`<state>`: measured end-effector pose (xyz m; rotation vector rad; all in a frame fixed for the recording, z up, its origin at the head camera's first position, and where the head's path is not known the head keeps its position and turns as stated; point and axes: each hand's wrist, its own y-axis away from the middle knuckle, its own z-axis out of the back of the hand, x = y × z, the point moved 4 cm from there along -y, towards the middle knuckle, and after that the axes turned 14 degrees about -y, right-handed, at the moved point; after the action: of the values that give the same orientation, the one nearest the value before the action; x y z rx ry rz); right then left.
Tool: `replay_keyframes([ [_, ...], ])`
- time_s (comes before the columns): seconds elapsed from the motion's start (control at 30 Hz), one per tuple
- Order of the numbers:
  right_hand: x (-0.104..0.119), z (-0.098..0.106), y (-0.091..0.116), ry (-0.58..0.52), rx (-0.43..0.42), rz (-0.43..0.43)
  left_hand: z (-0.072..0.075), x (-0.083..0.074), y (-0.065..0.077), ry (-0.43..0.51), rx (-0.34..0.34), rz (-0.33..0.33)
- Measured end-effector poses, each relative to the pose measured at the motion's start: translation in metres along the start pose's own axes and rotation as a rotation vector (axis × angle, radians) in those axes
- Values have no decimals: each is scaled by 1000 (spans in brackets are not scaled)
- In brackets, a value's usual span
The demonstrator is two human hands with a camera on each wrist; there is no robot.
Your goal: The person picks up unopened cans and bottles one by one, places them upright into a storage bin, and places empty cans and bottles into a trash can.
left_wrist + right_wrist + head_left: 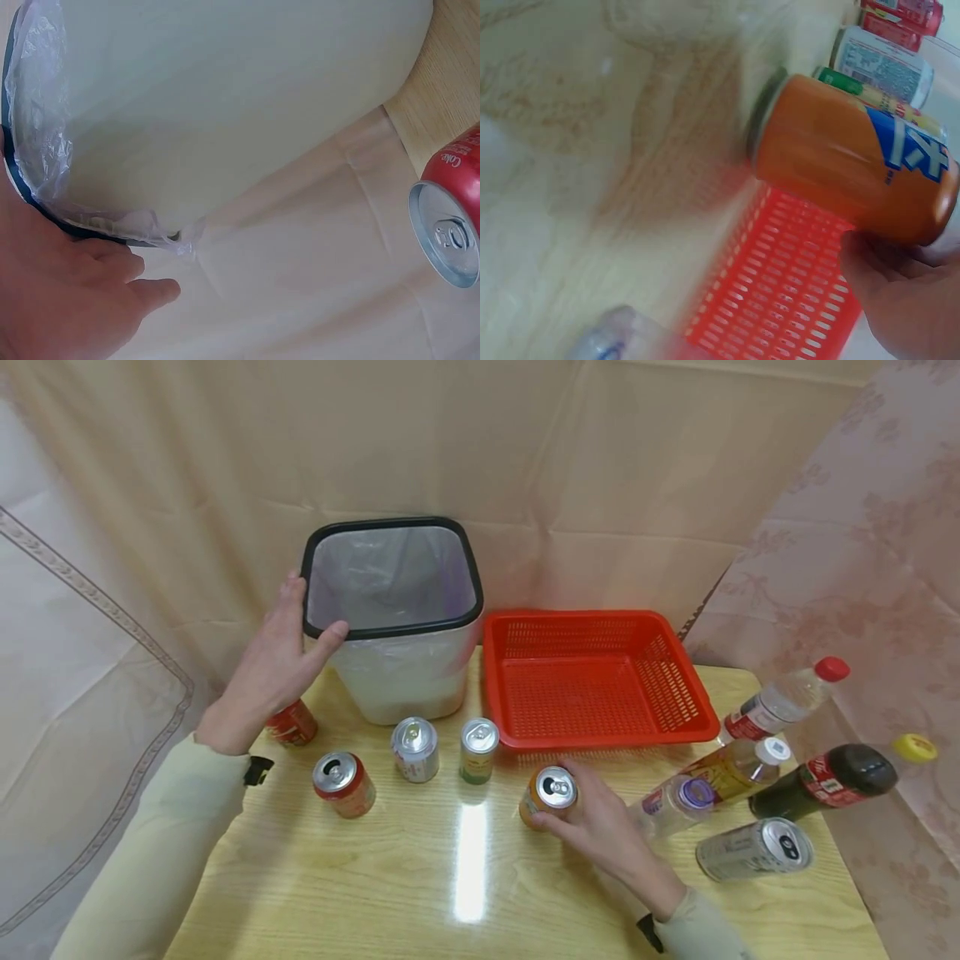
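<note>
My right hand grips an orange drink can with a blue patch on its side. The can is upright over the table, in front of the red basket, its opened top facing up in the head view. At the upper left, my left hand rests on the near left corner of a pale trash bin, fingers along the side and thumb across the black rim. A clear plastic bag lines the bin. Close below that hand is a red Coke can, partly hidden by it in the head view.
Another red can, a silver-white can and a slim green-and-yellow can stand in front of the bin. On the right lie several plastic bottles, including a dark cola bottle, and a tall grey can. Curtains hang behind.
</note>
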<state>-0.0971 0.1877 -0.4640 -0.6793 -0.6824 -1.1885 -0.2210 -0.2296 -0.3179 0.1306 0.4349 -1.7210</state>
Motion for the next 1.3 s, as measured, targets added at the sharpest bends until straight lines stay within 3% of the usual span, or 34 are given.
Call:
replay_keyframes([
  [0.3,-4,-5,-1,-37,-41,51,-2,-1,0,-11,6,1],
  [0.53,4,5,0,-18,-64,82,-1,0,0,-7,1,-2],
  [0.83,38,37,-1,8,-168,166,-1,1,2,-11,24,3],
  [1.17,81,69,-13,-109,-293,317,0,1,2,-28,19,7],
  [1.3,98,74,-23,-184,-314,326,-1,2,1,-34,24,9],
])
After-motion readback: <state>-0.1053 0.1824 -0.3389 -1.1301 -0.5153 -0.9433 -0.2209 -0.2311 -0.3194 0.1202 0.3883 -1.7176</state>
